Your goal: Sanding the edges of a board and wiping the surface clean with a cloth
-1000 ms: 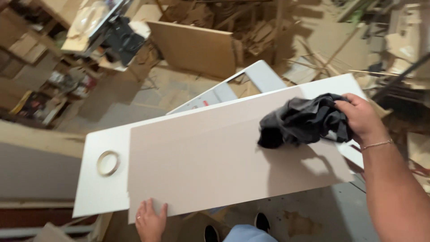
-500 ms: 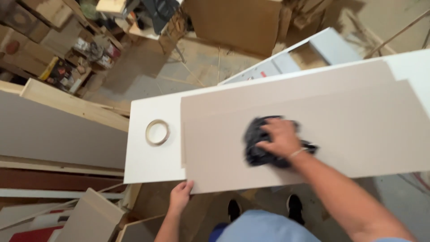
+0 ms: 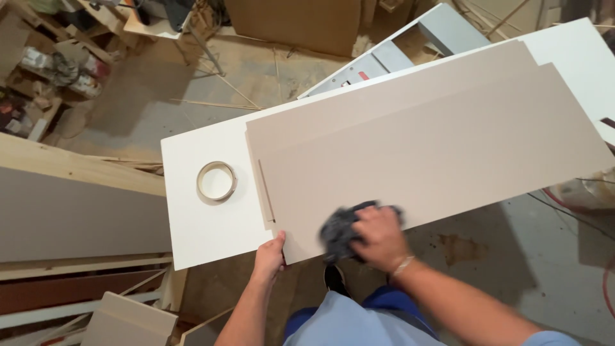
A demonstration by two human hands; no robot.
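Beige panels (image 3: 435, 147), two long flat boards stacked one on the other, are lying across the white counter (image 3: 205, 230) and covering most of its top, with the upper board's near edge hanging out over the counter's front edge. That counter is standing over a dusty workshop floor (image 3: 192, 102) littered with offcuts. Along the left side, wooden planks (image 3: 70, 173) are leaning and lying in a pile. The right hand (image 3: 379, 238) is pressing down on a dark grey cloth (image 3: 343, 230), fingers clenched over it, at the near edge of the upper panel; the cloth is blurred. The left hand (image 3: 270, 257) is gripping the near left corner of that same panel. A roll of tape (image 3: 216, 182) is lying flat on the bare white counter, just beside the panels' left ends.
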